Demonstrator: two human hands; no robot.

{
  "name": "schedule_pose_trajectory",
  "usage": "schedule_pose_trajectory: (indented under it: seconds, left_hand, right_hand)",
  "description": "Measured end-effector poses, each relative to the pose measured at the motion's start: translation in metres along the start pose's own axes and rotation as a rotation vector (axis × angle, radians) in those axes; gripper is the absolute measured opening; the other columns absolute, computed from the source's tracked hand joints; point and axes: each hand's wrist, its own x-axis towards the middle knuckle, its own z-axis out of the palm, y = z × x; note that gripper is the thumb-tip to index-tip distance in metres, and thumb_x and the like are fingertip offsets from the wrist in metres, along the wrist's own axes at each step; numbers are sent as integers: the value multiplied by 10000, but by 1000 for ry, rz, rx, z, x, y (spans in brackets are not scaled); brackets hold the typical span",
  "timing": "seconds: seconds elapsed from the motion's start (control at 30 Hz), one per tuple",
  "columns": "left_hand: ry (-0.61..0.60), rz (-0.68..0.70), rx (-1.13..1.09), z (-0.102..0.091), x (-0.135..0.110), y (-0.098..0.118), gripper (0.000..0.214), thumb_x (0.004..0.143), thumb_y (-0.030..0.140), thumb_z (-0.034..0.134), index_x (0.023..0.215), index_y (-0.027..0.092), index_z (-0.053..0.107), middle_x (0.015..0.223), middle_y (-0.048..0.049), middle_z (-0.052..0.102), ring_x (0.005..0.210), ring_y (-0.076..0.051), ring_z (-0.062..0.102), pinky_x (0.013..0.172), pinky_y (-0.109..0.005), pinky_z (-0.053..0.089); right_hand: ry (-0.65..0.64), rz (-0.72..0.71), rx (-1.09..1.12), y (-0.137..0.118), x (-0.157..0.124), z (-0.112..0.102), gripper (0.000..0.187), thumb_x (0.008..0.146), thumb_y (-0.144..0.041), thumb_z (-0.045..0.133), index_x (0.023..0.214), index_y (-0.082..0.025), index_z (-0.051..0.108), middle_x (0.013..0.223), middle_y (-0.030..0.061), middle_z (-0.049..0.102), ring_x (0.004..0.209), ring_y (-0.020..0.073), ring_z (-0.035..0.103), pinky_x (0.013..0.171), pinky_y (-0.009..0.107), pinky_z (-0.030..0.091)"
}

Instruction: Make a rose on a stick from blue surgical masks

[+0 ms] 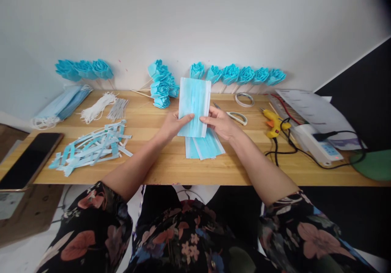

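A light blue face mask [195, 96] without visible ear loops is held upright above the table's middle. My left hand [174, 124] grips its lower left side, thumb on the front and fingers behind. On the right side my right hand [220, 122] pinches it the same way, its thumb near the mask's centre. Below, more blue masks [205, 149] lie flat and overlapping on the wooden table. Scissors [238, 117] with white handles rest just beyond my right hand, partly hidden by it.
Blue paper-like flowers [230, 74] on sticks lean along the wall. Left are cut strips [91, 145], white cords [99, 107], a mask stack [62, 104] and a phone [29, 159]. Right are a tape roll [244, 99], yellow glue gun [274, 122], and power strip [319, 145] with cables.
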Motion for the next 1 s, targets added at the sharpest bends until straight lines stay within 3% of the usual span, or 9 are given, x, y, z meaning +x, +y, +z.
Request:
schedule_pose_trajectory:
  seconds: [0.17, 0.53, 0.77, 1.0]
  left_hand:
    - [-27, -9, 28, 1, -1, -1, 549, 641, 488, 917, 1013, 114, 768, 1040, -142, 801, 968, -311, 756, 864, -431, 615]
    - [51, 75, 24, 0, 1, 0, 478, 710, 455, 860, 1020, 109, 748, 1093, -150, 790, 973, -286, 747, 841, -401, 608]
    - [35, 48, 27, 0, 1, 0, 499, 689, 473, 874, 1006, 106, 754, 1074, -151, 792, 952, -288, 748, 847, -414, 604]
    - [-12, 20, 70, -2, 3, -5, 495, 700, 540, 864, 948, 123, 768, 1000, -136, 804, 916, -289, 753, 795, -394, 605]
  right_hand:
    - [-5, -2, 5, -1, -1, 0, 512, 670, -399, 905, 1128, -249, 733, 1017, 29, 797, 939, 232, 735, 869, 406, 603]
    - [5, -24, 12, -10, 0, -1, 546, 662, -422, 903, 1150, -249, 731, 1029, 22, 794, 867, 196, 723, 768, 342, 595]
    - [22, -15, 13, -9, -2, 0, 564, 647, -437, 910, 1148, -248, 731, 1039, 25, 792, 896, 214, 725, 783, 358, 595]
    - [37, 2, 1, -5, -1, 0, 502, 616, -428, 934, 1038, -227, 750, 982, 40, 791, 950, 240, 728, 911, 432, 591]
